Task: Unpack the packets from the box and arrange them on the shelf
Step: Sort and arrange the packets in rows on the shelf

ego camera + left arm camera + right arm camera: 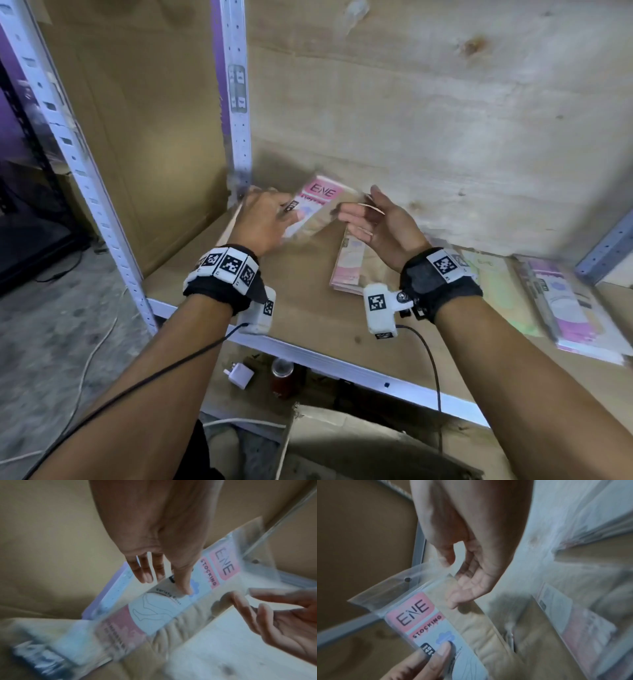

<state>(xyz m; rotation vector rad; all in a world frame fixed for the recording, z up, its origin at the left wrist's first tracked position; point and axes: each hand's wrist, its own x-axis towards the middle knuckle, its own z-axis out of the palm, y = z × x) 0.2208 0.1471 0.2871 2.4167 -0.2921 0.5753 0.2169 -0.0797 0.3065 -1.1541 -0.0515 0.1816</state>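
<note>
Head view: a plywood-backed shelf [301, 301] on a white slotted frame [85, 178] holds packet stacks [349, 267] at right. Left hand [263, 219] pinches a stocking packet [317, 198]; right hand [380, 226] hovers loose-fingered, gripping nothing. Concrete floor [51, 342] lies at near left.

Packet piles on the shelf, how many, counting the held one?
4: held packet back left; pink pile centre; green pile beside it; purple pile far right. Others may be hidden.

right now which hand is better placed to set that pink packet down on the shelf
Left. The left hand already grips the pink-labelled clear plastic stocking packet, thumb pressed on its label; the right hand is open beside its top corner.
</note>
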